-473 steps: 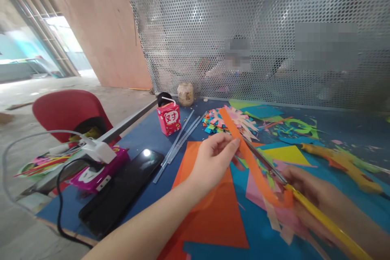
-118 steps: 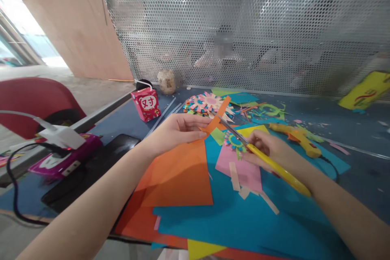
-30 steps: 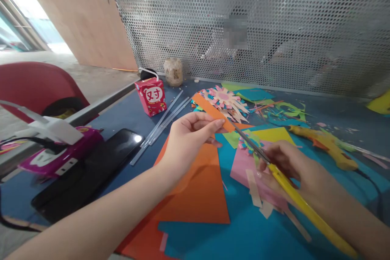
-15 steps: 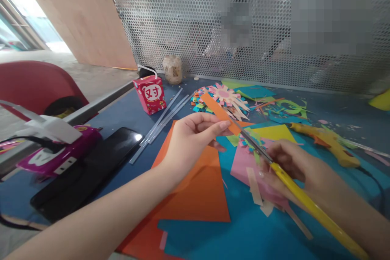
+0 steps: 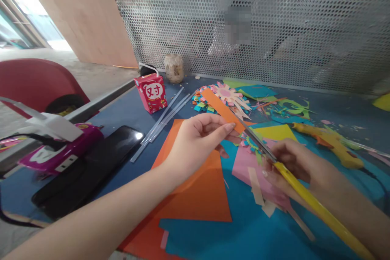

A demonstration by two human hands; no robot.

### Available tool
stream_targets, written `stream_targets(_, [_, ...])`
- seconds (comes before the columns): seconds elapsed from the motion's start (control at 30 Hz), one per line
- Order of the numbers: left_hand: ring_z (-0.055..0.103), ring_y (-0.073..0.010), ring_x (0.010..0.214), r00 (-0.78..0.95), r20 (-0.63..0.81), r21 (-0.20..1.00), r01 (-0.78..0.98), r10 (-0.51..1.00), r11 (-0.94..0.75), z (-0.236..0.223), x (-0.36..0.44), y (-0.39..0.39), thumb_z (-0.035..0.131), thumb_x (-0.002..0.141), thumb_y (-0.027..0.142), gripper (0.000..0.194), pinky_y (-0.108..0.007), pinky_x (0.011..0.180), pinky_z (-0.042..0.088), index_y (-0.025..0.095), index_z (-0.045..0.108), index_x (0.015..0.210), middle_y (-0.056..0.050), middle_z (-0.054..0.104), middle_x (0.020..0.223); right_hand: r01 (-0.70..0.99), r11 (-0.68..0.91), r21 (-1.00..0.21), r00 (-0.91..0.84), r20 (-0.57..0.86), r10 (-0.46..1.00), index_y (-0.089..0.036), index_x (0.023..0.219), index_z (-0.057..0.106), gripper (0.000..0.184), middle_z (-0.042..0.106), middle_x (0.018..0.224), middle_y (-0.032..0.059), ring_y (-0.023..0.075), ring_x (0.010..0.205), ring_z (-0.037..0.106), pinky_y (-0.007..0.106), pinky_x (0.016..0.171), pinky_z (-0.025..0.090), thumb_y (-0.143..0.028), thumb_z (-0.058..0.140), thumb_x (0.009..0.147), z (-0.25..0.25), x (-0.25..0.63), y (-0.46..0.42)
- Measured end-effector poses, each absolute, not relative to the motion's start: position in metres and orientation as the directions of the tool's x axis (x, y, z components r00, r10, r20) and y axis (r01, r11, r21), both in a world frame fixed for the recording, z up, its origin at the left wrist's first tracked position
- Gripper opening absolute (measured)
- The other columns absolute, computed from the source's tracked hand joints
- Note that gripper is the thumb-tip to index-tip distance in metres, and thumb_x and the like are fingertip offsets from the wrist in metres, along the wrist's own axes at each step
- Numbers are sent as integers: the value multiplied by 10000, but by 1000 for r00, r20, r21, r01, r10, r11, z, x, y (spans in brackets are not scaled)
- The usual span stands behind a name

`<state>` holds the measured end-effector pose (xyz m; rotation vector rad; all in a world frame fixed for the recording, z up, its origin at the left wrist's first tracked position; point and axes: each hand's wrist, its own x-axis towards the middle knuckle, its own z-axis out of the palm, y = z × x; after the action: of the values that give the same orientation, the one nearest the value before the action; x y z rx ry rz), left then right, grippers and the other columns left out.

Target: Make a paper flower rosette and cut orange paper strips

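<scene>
My left hand [image 5: 201, 138] pinches an orange paper strip [image 5: 221, 107] between thumb and fingers, above a larger orange sheet [image 5: 195, 187]. In my right hand [image 5: 292, 166] is a long yellow-handled blade [image 5: 307, 195], its narrow metal end resting against the strip's lower right end. Whether this tool has one blade or two, I cannot tell. Below and behind the blade, a small green, pink and blue fringed paper piece [image 5: 251, 144] is partly hidden. Under my right hand lie a pink sheet [image 5: 243, 164] and pale paper strips [image 5: 256, 187] on blue paper [image 5: 213, 237].
Layered paper flowers [image 5: 225, 92] and green scraps [image 5: 294, 107] lie behind my hands. A yellow glue gun [image 5: 332, 142] is at the right. Clear glue sticks [image 5: 161, 124], a red drink carton [image 5: 151, 94], a jar [image 5: 174, 68] and a black phone [image 5: 91, 170] stand or lie leftward.
The view has shifted slightly. Both hands keep their holds, and the strip and blade stay together in nearly the same pose.
</scene>
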<state>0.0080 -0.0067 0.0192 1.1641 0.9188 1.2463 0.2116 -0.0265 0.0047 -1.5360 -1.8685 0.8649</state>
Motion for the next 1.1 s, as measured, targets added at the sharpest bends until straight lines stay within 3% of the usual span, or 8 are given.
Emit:
stream_targets(0.13, [677, -165, 675, 155, 96, 981, -184, 983, -67, 18, 7, -7, 626, 765, 276, 153, -191, 454, 496, 144, 593, 696, -58, 715, 723, 632, 104, -768, -104, 49, 993, -274, 787, 466, 243, 606, 742, 1, 202, 709, 614, 249, 463, 446, -458, 589, 689, 4, 206, -34])
stream_targets(0.47, [604, -106, 576, 141, 163, 973, -186, 977, -135, 15, 7, -7, 615, 769, 242, 108, -178, 430, 460, 151, 582, 720, -26, 667, 693, 620, 123, -775, -104, 74, 992, -272, 806, 479, 296, 606, 750, 19, 205, 696, 622, 256, 484, 489, -523, 573, 682, 4, 205, -33])
stream_targets(0.7, [600, -103, 574, 89, 214, 963, -183, 973, -195, 14, 7, -7, 605, 780, 254, 102, -176, 439, 444, 162, 589, 739, -11, 649, 666, 564, 21, -825, -267, -159, 951, -264, 923, 518, 366, 633, 821, 58, 235, 715, 643, 303, 576, 566, -496, 644, 669, 3, 227, -21])
stream_targets(0.83, [605, -98, 551, 75, 227, 961, -177, 971, -212, 14, 8, -8, 602, 783, 246, 99, -180, 444, 430, 167, 587, 724, -3, 656, 643, 543, 32, -839, -306, -162, 938, -268, 892, 507, 295, 615, 763, 43, 224, 644, 634, 299, 530, 557, -422, 650, 685, -1, 232, -20])
stream_targets(0.97, [605, -92, 538, 94, 221, 962, -185, 971, -201, 15, 10, -10, 603, 777, 209, 95, -182, 453, 427, 167, 573, 697, -6, 678, 661, 543, 61, -837, -297, -124, 947, -281, 899, 496, 292, 621, 802, 48, 232, 694, 644, 286, 524, 558, -356, 666, 675, -4, 233, -19])
stream_targets(1.1, [597, -87, 544, 94, 234, 959, -186, 968, -214, 15, 9, -9, 602, 781, 216, 99, -176, 455, 424, 168, 572, 700, -4, 673, 656, 577, 90, -812, -244, -66, 967, -268, 850, 522, 270, 627, 732, 31, 215, 607, 641, 284, 479, 557, -413, 656, 667, -1, 228, -20])
